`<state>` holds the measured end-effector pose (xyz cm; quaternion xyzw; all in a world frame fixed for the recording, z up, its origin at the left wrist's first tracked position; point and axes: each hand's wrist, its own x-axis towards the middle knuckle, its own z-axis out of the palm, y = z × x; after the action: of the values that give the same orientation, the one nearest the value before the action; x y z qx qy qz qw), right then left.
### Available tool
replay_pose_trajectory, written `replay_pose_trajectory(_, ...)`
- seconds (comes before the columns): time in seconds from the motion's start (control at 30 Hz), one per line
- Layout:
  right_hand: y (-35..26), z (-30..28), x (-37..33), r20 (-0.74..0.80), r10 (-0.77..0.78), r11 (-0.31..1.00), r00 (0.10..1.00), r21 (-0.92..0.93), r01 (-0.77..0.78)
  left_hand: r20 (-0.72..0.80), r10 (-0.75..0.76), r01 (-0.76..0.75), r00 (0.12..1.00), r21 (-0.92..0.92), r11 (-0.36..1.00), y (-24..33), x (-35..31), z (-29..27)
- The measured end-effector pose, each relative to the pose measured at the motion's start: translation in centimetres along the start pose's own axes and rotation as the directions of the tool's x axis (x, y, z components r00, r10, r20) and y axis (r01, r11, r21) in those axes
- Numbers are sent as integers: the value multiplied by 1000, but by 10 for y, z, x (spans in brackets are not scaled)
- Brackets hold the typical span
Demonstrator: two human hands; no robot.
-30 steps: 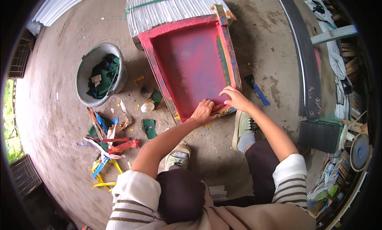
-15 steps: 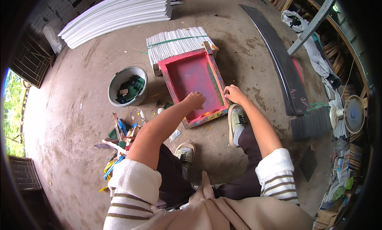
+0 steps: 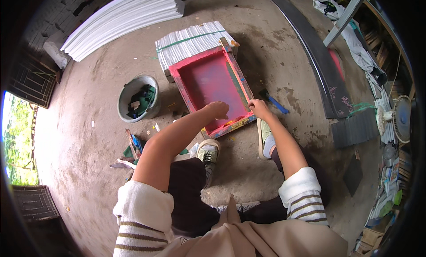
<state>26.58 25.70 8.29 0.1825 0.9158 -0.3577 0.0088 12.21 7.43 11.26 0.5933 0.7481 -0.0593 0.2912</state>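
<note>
A red-stained wooden screen-printing frame [image 3: 181, 86] lies tilted, its far end resting on a strapped bundle of white strips [image 3: 191, 41]. Over the mesh near its close end is my left hand [image 3: 217, 109], its fingers curled; whatever they hold, if anything, is hidden. My right hand [image 3: 259, 108] has closed on the frame's right rim near the close corner. A wooden strip [image 3: 225, 45] sticks up at the far right corner. On the floor just right of the frame lies a blue-handled tool [image 3: 278, 105] with a dark head.
Left of the frame stands a grey bucket [image 3: 126, 97] holding dark green scraps. Mixed scraps [image 3: 132, 152] lie near my left arm. Long white sheets [image 3: 128, 19] are stacked at the far left. To the right are a long black panel [image 3: 306, 57] and a fan [image 3: 401, 119].
My right hand has come in against the frame's right rim. The blue-handled tool now shows beside it. My left hand stays over the frame, and the whole view has shifted slightly.
</note>
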Motion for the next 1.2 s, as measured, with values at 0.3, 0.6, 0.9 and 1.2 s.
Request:
replay_pose_trajectory(0.3,57,62,32,-400,-46,982,915,152,115,-356,-324,154,877,-430,890,63,92,134)
replay_pose_trajectory(0.6,53,65,17,22,-204,976,979,88,201,-50,-119,83,992,-457,886,24,106,93)
replay_pose_trajectory(0.9,77,70,36,318,-294,956,901,117,270,109,54,-4,993,-415,910,-7,131,105)
replay_pose_trajectory(1.2,75,58,53,547,-353,934,759,156,323,267,47,59,963,-376,925,0,124,98)
